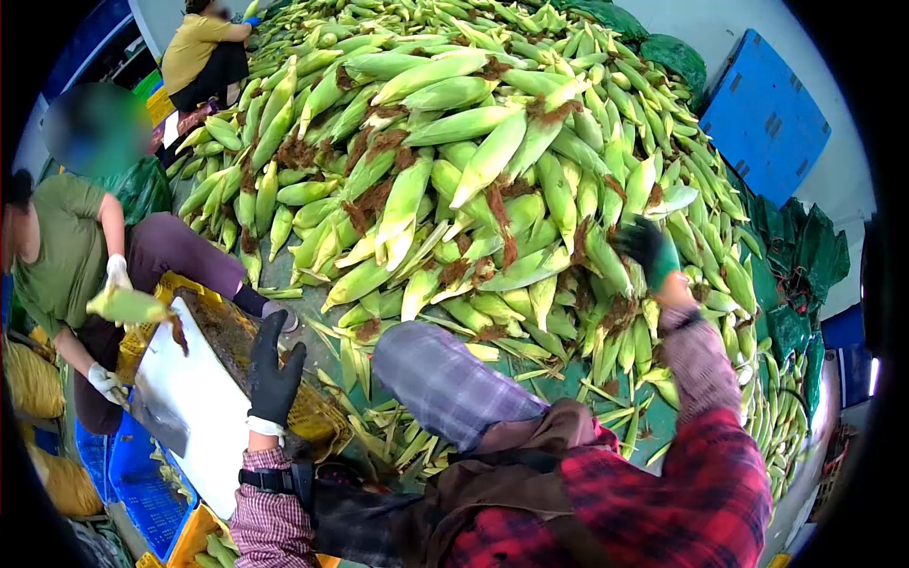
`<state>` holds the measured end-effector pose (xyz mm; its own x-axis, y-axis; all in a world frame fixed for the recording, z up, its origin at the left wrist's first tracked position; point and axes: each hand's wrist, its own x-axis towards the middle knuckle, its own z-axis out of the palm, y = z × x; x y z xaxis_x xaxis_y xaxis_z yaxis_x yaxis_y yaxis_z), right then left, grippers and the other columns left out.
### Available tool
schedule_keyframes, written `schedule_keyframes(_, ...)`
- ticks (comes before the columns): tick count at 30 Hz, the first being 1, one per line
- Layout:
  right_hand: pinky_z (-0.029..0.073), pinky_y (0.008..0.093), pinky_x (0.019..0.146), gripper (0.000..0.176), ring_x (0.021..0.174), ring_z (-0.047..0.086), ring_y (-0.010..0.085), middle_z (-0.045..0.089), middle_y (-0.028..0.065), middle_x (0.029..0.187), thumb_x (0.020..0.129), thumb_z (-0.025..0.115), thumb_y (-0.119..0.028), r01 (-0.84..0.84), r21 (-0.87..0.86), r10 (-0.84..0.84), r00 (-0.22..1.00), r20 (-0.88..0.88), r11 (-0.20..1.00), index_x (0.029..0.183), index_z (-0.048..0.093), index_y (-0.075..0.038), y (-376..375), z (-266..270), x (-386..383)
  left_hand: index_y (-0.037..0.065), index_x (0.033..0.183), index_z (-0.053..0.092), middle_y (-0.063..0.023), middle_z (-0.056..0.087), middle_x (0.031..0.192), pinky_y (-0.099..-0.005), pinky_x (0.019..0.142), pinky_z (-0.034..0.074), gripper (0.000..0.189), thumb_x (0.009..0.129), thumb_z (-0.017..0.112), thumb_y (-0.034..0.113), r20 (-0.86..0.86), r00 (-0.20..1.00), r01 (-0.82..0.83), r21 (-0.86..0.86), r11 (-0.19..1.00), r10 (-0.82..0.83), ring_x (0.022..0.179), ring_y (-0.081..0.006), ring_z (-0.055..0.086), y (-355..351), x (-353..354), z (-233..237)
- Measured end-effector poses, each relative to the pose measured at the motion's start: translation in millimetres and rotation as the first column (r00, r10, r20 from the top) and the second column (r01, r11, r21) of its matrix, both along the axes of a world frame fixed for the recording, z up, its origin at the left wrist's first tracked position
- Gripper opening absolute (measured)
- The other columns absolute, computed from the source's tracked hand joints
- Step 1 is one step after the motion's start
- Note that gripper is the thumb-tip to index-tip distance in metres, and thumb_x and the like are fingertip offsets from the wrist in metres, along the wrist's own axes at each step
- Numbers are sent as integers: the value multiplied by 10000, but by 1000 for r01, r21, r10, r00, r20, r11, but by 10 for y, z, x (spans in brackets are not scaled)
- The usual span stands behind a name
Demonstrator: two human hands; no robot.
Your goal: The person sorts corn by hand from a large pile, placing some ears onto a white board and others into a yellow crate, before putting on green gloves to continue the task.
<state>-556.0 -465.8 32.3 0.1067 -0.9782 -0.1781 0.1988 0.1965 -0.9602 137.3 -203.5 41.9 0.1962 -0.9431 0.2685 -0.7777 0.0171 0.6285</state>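
Note:
A large pile of corn ears in green husks (454, 123) fills the middle of the head view, with brown silk scattered over it. My right hand (649, 251), in a dark glove with green, reaches onto the pile's right side and touches the ears there; its fingers are partly lost against the corn. My left hand (275, 369), in a black glove over a white one, is raised above the white board's right side, fingers spread, holding nothing. The white board (204, 407) slopes beside a yellow crate (317, 417).
At the left a person in a green shirt (66, 246) holds a corn ear (128, 306) in white gloves. Another person (204, 57) crouches at the back left. Blue crates (147, 483) stand at lower left, a blue panel (767, 115) at back right. Loose husks (407, 431) litter the floor.

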Motion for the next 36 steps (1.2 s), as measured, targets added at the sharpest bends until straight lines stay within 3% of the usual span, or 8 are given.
schedule_keyframes(5, 534, 484, 995, 690, 1175, 659, 331, 589, 149, 1417, 1014, 578, -532, -11, 141, 16, 999, -30, 990, 1533, 454, -96, -1173, 31, 2527, 54, 1463, 529, -212, 544, 1464, -482, 1164, 375, 609, 894, 721, 153, 205, 974, -108, 27, 994, 101, 1378, -394, 487, 30, 47, -160)
schedule_keyframes(8, 522, 502, 998, 965, 1252, 615, 370, 493, 238, 1520, 900, 671, -640, -58, -11, 32, 698, -716, 998, 1568, 362, -15, -2024, -391, 3332, 58, 1443, 547, -224, 567, 1435, -492, 1147, 393, 599, 880, 727, 155, 242, 961, -144, 42, 989, 130, 1353, -403, 510, 106, 8, -230)
schedule_keyframes(11, 565, 422, 877, 812, 1052, 711, 348, 697, 212, 1270, 831, 773, -548, 305, -238, -379, 582, -720, 922, 1392, 588, 10, -2360, -1193, 3669, 61, 1429, 562, -218, 585, 1418, -489, 1132, 413, 586, 877, 733, 156, 256, 960, -142, 108, 984, 110, 1332, -404, 532, 100, -42, -211)
schedule_keyframes(19, 534, 419, 964, 770, 1124, 686, 336, 706, 225, 1216, 722, 860, -219, -232, -525, -136, 810, -570, 819, 1393, 556, 4, -40, -101, 3132, 14, 1460, 539, -143, 580, 1470, -385, 1156, 405, 536, 960, 697, 128, -204, 974, -83, 72, 994, 97, 1358, -255, 543, 96, -191, -89)
schedule_keyframes(24, 512, 430, 1012, 763, 1165, 658, 393, 670, 264, 1254, 755, 817, -221, -489, -600, 178, 847, -501, 633, 1415, 532, 35, 842, 449, 3914, 13, 1486, 503, -87, 589, 1432, -354, 1134, 426, 482, 1024, 611, 97, -878, 478, 91, 42, 995, -7, 1304, -189, 558, -271, -822, 350)
schedule_keyframes(27, 503, 443, 1035, 724, 1178, 650, 407, 660, 249, 1296, 818, 780, -289, -594, -660, 340, 804, -487, 460, 1431, 537, 12, 1218, 574, 4381, 28, 1426, 554, -84, 617, 1369, -374, 1111, 446, 412, 1037, 603, 157, -516, 854, 118, 72, 990, -64, 1259, -203, 582, -234, -555, -115)
schedule_keyframes(29, 500, 452, 1044, 699, 1176, 653, 409, 660, 236, 1314, 864, 752, -337, -617, -732, 406, 771, -490, 287, 1448, 541, -15, 1275, 532, 4511, 67, 1290, 641, -74, 650, 1259, -400, 1055, 484, 307, 1020, 620, 212, -983, 175, -145, -80, 986, -54, 1197, -205, 606, -151, -376, -128)
schedule_keyframes(36, 561, 363, 791, 449, 873, 684, 240, 742, 196, 1059, 919, 752, -239, -175, -439, -249, 617, -747, 881, 1242, 659, 59, -629, -223, 2869, 2, 1359, 555, -90, 661, 1194, -367, 902, 540, 594, 819, 783, 101, -572, 729, -469, -16, 883, 377, 1031, -221, 652, 651, 733, 271)
